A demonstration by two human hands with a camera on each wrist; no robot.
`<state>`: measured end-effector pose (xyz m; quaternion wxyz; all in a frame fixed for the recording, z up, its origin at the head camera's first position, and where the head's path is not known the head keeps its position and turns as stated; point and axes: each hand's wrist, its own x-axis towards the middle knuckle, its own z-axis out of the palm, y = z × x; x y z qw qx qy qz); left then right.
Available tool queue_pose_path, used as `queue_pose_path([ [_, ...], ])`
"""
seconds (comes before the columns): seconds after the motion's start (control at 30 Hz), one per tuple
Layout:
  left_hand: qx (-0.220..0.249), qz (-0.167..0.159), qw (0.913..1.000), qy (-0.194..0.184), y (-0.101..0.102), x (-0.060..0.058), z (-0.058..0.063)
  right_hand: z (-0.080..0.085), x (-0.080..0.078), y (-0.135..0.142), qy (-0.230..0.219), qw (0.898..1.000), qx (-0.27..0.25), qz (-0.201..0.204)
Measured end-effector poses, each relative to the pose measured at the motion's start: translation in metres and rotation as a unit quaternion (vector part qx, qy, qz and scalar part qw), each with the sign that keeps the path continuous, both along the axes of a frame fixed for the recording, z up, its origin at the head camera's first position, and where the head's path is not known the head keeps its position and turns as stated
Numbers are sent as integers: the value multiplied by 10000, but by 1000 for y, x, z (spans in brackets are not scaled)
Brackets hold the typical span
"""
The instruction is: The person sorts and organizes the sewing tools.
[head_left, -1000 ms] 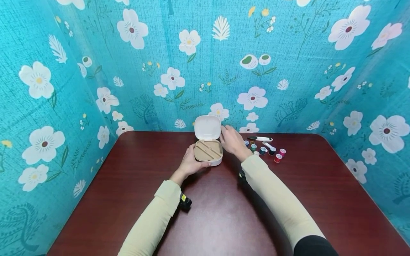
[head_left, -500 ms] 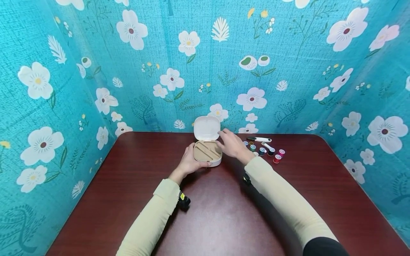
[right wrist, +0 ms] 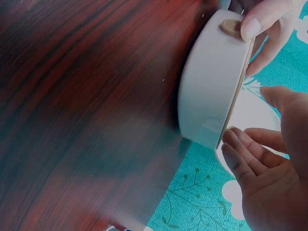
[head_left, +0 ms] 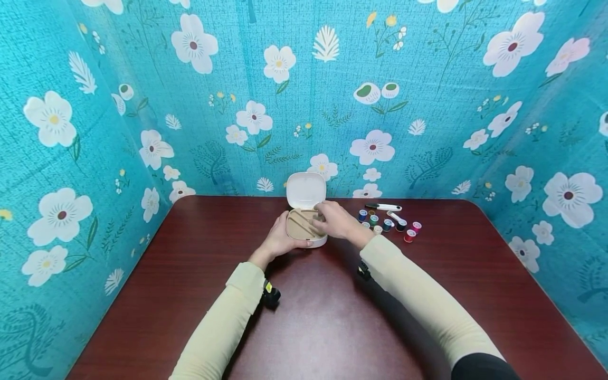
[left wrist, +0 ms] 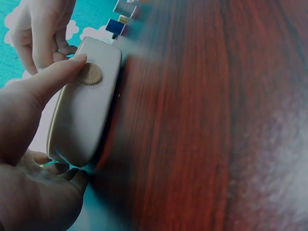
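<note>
A small white storage box (right wrist: 208,79) stands near the far table edge, its hinged lid (head_left: 306,190) raised. A beige tray (head_left: 296,228) with slanting dividers fills its top. My left hand (head_left: 278,239) grips the box from the left, thumb along the front wall beside a round tan button (left wrist: 90,73). Over the right part of the tray is my right hand (head_left: 338,220). In the right wrist view its fingers (right wrist: 245,159) reach over the box's rim with the thumb spread apart, and no object shows between them. The box wall hides the tray there.
Right of the box lie several thread spools, among them a red spool (head_left: 410,236) and a blue spool (head_left: 363,215). A slim black-and-white tool (head_left: 382,207) and a short white piece (head_left: 393,216) lie behind. A teal flowered curtain (head_left: 285,132) hangs beyond the table (head_left: 309,316).
My right hand has moved from beside the raised lid, forward and down over the tray, its fingers now inside the box's outline. The left hand keeps its grip on the box.
</note>
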<state>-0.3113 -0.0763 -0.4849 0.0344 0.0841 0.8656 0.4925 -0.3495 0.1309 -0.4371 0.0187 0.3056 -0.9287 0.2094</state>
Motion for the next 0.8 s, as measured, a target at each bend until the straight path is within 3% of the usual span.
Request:
queue_pose_path([
  [0.17, -35, -132, 9999, -1, -2, -2, -1, 1, 3, -7, -130, 9997, 37, 180],
  [0.43, 45, -225, 9997, -7, -2, -2, 1, -2, 4, -16, -171, 9995, 253, 124],
  [0.8, 9, -80, 9999, -135, 0, -3, 2, -6, 6, -24, -194, 9984, 513, -115],
])
